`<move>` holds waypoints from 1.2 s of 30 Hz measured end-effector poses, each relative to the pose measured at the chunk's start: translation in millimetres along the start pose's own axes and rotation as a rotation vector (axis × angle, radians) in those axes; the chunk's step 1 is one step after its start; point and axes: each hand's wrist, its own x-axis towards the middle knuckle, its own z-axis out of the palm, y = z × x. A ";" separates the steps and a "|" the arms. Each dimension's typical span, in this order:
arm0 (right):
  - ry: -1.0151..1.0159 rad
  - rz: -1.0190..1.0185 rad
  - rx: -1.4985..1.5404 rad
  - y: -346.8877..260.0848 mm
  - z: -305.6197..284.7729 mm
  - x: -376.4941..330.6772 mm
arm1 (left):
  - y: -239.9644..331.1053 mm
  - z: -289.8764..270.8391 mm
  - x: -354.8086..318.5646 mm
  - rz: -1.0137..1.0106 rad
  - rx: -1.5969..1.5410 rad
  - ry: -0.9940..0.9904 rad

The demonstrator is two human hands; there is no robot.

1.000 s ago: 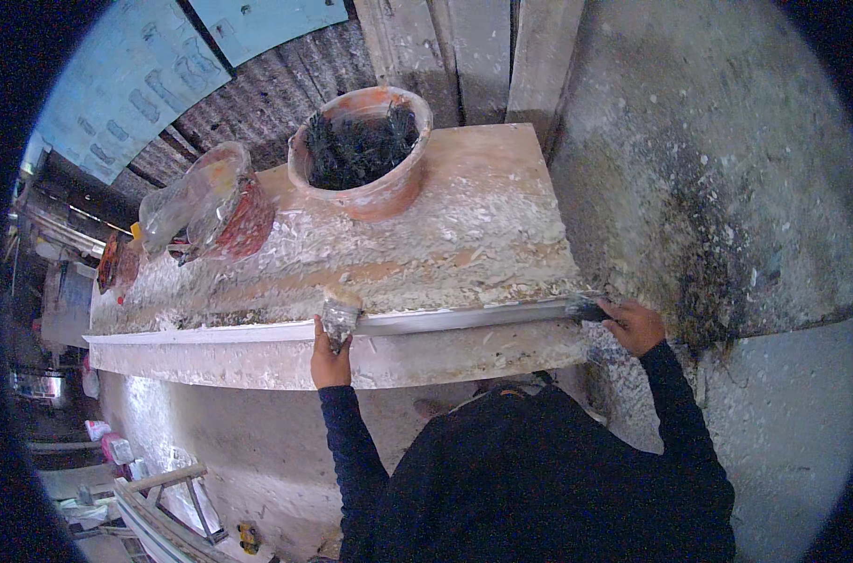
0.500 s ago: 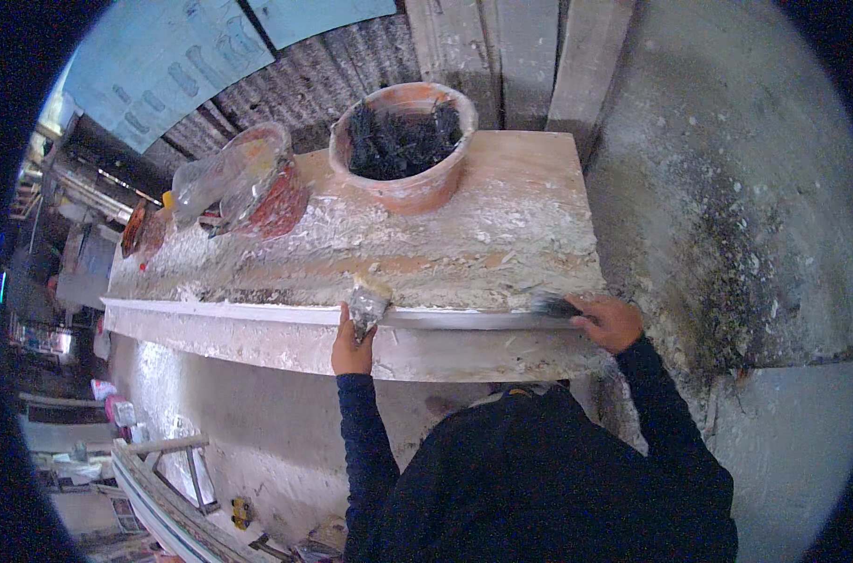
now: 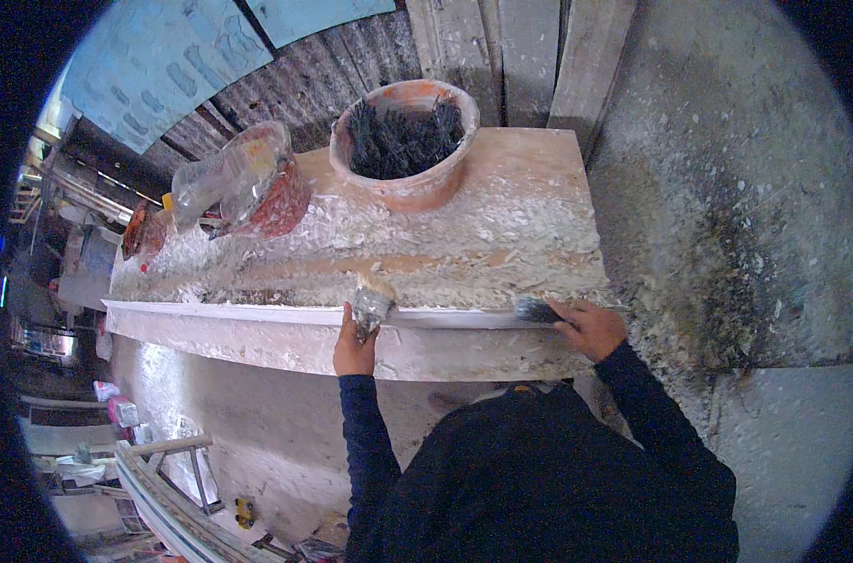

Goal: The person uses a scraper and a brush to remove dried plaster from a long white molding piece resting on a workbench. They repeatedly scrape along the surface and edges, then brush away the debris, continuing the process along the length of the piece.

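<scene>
Along the near edge of the plaster-crusted bench [image 3: 426,253] lies a long white strip [image 3: 426,317], like a moulding. My left hand [image 3: 355,351] is closed round a wide paintbrush [image 3: 374,302], its pale bristles pointing away over the strip. My right hand [image 3: 593,327] grips a dark brush [image 3: 537,310], its grey tip on the strip's right part. Fingers hide most of both handles.
An orange bucket [image 3: 417,192] filled with dark, bristly bits stands at the back. To its left are a plaster-smeared red container [image 3: 276,202] and clear plastic bottle [image 3: 196,188]. A splattered wall [image 3: 745,188] rises at right; a wooden frame [image 3: 178,507] stands lower left.
My right hand has slid left along the strip with the dark brush. My left hand and its paintbrush have barely shifted.
</scene>
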 end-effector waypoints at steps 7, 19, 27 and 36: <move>0.023 -0.005 -0.006 8.6 9.7 -14.1 | 23.3 -5.3 -4.8 -0.037 0.159 -0.016; 0.048 0.003 0.319 -62.0 18.5 49.6 | 41.2 -11.5 -4.1 -0.018 0.153 -0.047; 0.595 0.600 0.563 81.4 -2.0 -66.8 | 174.4 101.2 -44.3 0.386 0.115 -0.627; 0.617 0.541 0.225 77.2 8.9 -86.6 | 199.5 153.8 -67.8 0.498 0.368 -0.920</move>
